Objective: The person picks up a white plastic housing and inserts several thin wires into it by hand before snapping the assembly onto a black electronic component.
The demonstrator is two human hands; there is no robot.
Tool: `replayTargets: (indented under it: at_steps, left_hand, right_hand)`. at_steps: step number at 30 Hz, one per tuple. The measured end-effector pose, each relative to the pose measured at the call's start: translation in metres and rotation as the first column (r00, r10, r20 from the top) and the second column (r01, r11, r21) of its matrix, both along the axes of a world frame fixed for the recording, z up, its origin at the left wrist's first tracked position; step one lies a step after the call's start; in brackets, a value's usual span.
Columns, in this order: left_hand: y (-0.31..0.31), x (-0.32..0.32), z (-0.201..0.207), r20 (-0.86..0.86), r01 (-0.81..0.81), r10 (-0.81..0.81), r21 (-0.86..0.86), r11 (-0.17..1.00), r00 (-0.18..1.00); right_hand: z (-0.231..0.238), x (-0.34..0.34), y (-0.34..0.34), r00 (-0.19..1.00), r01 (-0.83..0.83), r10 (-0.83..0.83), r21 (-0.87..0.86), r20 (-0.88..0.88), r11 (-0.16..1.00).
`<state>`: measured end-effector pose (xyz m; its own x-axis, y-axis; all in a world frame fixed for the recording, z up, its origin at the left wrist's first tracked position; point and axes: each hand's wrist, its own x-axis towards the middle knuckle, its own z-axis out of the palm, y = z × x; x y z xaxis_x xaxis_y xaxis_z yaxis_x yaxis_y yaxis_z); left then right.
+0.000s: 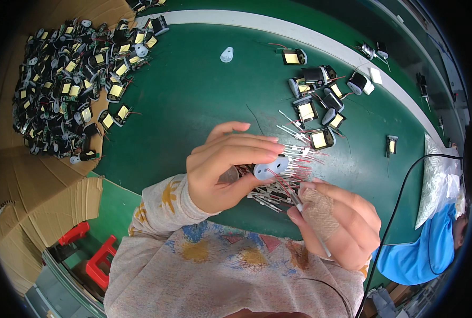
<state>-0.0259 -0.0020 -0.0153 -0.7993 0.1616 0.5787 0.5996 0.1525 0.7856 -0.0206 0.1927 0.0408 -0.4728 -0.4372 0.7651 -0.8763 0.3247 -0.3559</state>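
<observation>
My left hand (217, 167) is closed round a small black unit with a grey oval end cap (268, 168). Holes show in the cap, and thin red wires run from it toward the other hand. Pinched in my right hand (347, 225) is a slim silver tool (327, 248), its tip close to those wires; whether it is a pair of tweezers I cannot make out. A beige bandage (319, 214) covers part of this hand. Beneath both hands lies a bundle of thin white-and-silver pieces with red leads (268, 200), partly hidden by them.
A cardboard box (45, 185) at the left is heaped with black units (66, 90). Several similar units (306, 108) lie on the green table (193, 90), at right. Beyond are a loose grey cap (226, 54), a black cable (400, 204), plastic bags (434, 175) and a person's blue sleeve (419, 252).
</observation>
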Motion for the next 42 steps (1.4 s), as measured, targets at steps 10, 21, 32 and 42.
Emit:
replayTargets:
  at_steps: [10,21,32,42]
  left_hand:
    - [-0.001,0.000,0.000,-0.004,-0.015,0.015,-0.014,1.000,1.000]
    - [-0.001,-0.001,0.001,-0.031,-0.056,0.055,-0.022,0.998,0.998]
    - [-0.004,0.003,0.004,0.043,0.022,-0.021,-0.023,0.999,0.999]
    - [0.004,0.004,0.002,0.035,0.020,-0.022,0.074,0.997,0.999]
  right_hand:
    - [-0.003,-0.003,-0.001,0.999,-0.032,0.031,-0.025,-0.035,0.999]
    - [-0.005,-0.005,-0.004,0.995,-0.042,0.040,-0.015,-0.086,0.999]
    - [-0.007,-0.014,-0.003,0.956,0.011,-0.002,-0.029,0.293,1.000]
    - [-0.015,-0.012,-0.004,0.990,0.137,-0.141,0.132,0.023,0.982]
